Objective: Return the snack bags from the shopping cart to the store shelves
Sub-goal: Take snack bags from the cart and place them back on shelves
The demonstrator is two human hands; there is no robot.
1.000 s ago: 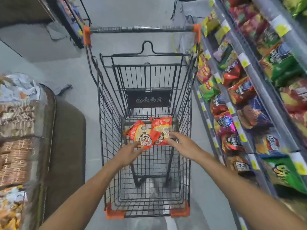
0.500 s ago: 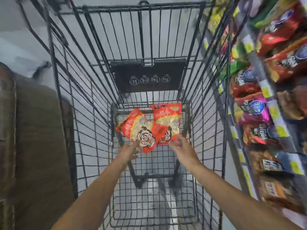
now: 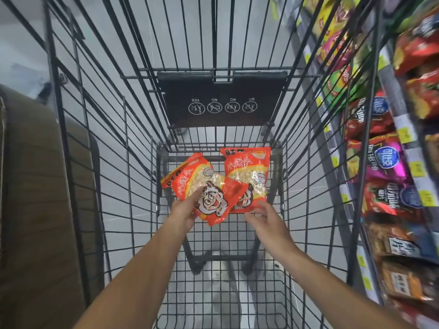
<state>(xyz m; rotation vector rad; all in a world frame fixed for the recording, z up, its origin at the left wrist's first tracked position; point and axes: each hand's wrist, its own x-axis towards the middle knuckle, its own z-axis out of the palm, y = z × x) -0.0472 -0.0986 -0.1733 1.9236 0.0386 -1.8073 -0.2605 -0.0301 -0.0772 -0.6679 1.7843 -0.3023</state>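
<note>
- Cart: black wire basket, seen from above; both arms reach in.
- Left bag: red, tilted, at the cart's far end, overlapping the right bag.
- Left hand: fingers curled onto the left bag's near edge, thumb on top, gripping it.
- Right hand: fingers spread, touching the right bag's lower edge; a closed grip cannot be confirmed.
- Shelves: right of the cart, stocked with snacks.

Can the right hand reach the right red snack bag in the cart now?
Probably yes. The right hand is already at the lower edge of the right red snack bag, with only open cart space between them; the left hand handles the other bag.
</note>
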